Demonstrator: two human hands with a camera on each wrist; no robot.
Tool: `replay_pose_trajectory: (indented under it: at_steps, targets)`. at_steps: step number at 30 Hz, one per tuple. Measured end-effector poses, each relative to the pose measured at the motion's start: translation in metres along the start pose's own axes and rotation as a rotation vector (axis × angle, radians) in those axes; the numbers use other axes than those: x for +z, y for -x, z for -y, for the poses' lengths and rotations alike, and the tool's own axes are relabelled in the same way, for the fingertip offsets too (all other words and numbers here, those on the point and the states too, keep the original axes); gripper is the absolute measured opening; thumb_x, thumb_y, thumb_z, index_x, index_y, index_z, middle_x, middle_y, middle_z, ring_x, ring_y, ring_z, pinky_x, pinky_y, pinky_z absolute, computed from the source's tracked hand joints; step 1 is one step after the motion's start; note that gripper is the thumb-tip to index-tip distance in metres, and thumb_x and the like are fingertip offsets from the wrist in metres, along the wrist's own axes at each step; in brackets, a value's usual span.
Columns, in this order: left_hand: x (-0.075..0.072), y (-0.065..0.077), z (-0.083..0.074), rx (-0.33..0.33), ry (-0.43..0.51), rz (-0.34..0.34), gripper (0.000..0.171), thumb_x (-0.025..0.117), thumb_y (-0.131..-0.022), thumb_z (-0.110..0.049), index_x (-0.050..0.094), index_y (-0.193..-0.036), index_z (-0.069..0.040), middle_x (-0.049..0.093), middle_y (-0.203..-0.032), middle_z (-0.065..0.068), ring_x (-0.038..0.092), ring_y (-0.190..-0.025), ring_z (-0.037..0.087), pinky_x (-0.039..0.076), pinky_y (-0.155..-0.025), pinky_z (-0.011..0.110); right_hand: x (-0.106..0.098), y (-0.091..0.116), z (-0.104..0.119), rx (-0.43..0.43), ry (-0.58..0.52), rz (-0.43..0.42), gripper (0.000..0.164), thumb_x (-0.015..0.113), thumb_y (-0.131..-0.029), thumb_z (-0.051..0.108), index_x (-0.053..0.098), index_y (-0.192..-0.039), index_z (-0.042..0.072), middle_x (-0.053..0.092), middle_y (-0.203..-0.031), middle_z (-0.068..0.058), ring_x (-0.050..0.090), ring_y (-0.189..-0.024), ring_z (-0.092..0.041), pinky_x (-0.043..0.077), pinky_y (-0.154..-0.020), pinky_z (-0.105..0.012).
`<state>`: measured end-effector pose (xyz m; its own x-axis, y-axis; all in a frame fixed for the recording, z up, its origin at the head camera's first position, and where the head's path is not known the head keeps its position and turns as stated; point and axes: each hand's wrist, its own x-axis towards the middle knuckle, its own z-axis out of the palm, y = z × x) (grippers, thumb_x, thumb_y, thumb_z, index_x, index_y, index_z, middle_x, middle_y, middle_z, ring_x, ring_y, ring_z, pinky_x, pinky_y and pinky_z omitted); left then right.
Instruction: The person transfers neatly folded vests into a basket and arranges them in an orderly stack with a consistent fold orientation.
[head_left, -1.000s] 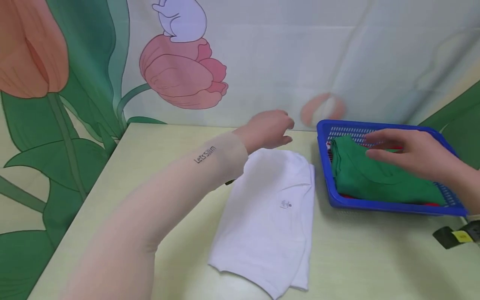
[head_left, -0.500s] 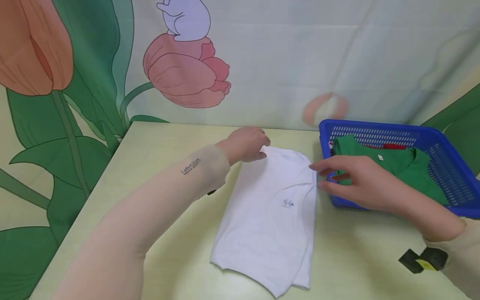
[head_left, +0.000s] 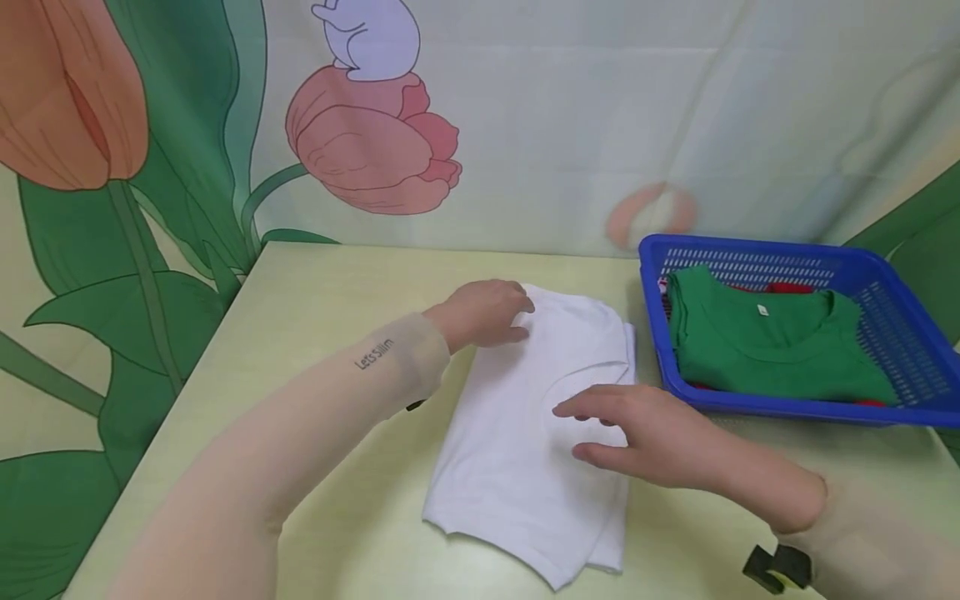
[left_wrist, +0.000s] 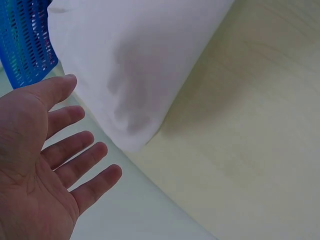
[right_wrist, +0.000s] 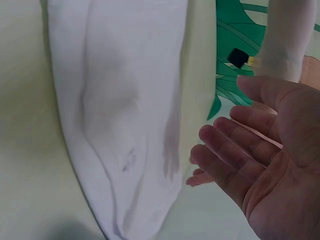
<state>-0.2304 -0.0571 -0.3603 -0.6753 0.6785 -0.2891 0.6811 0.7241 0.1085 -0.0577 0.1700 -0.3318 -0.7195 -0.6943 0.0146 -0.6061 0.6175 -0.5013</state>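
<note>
A white T-shirt (head_left: 517, 450), folded into a long shape with its neckline to the right, lies on the pale table (head_left: 352, 492). My left hand (head_left: 486, 312) hovers over its far left part, fingers loosely spread; the left wrist view shows the hand (left_wrist: 55, 155) apart from the cloth, with its shadow on the shirt (left_wrist: 145, 60). Over the shirt's right middle is my right hand (head_left: 645, 433), thumb and fingers apart and holding nothing. It covers part of the neckline. In the right wrist view the right hand (right_wrist: 270, 155) is likewise above the shirt (right_wrist: 130, 100), palm visible.
A blue plastic basket (head_left: 795, 408) stands at the right of the table. Inside lies a folded green T-shirt (head_left: 780, 358), with red cloth (head_left: 789, 288) showing beneath it. A curtain (head_left: 540, 125) printed with tulips hangs behind the table's far edge.
My right hand has moved left from above the basket to over the white T-shirt. My left hand has drawn back toward me and to the left. The shirt lies where it was.
</note>
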Motion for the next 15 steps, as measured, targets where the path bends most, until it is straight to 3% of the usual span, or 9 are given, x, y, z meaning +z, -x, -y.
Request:
replay_pose_trajectory:
  at_steps: [7,15]
  targets:
    - [0.009,-0.002,-0.004,0.005,-0.009,0.013,0.052,0.067,-0.106,-0.034,0.059,-0.153,-0.014,0.05,-0.163,0.013,0.051,-0.147,0.033,0.046,-0.118,0.046,0.029,-0.001,0.001,0.001,0.047,0.062,0.036,0.077,-0.1,0.025,0.073,-0.134,0.014,0.073,-0.134,0.0,0.067,-0.128,-0.026,0.057,-0.103,-0.049]
    - [0.015,-0.009,-0.006,0.028,-0.04,-0.006,0.054,0.065,-0.108,-0.038,0.056,-0.156,-0.017,0.045,-0.167,0.012,0.047,-0.151,0.032,0.045,-0.119,0.046,0.059,-0.01,0.009,-0.048,0.081,0.097,0.042,0.078,-0.099,0.028,0.071,-0.139,0.016,0.066,-0.145,-0.002,0.063,-0.134,-0.025,0.057,-0.104,-0.047]
